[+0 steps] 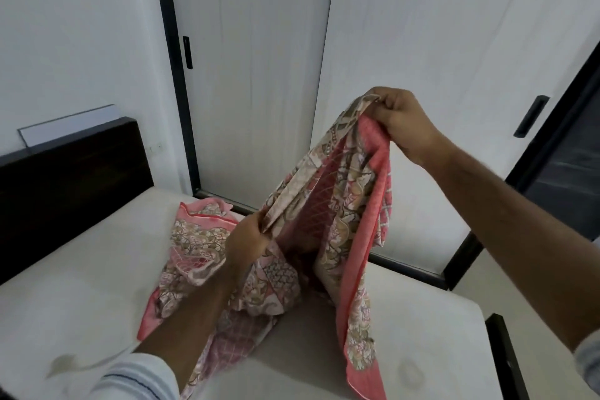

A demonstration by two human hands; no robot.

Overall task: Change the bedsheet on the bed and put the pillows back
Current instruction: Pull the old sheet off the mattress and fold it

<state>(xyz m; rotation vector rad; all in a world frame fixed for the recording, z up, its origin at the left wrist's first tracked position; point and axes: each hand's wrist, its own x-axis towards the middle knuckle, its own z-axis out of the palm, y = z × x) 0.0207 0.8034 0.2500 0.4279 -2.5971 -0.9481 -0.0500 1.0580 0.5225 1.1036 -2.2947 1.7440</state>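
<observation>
A person stands at the side of a bed, looking down at a bare cream mattress (81, 286) with a dark wooden headboard (65, 178) at the left. Both hands hold a pink bedsheet (341, 204) printed with beige and cream floral panels.

The right hand (401, 120) is raised high above the far edge of the bed, its fingers curled and pinching a gathered edge of the cloth, so that a long fold hangs straight down to the mattress. The left hand (248, 242) sits lower, nearer the middle of the bed, its fingers closed round another part of the same edge. Held apart at two heights like this, the hands seem to be feeding along the hem to find a corner before spreading the sheet.

The rest of the bedsheet lies bunched on the mattress, from the middle toward the far edge, with one loose end trailing to the near edge. No pillows are in view.

Behind the bed are white sliding wardrobe doors (253, 75) with black frames and handles. The fresh sheet is judged not yet spread.
</observation>
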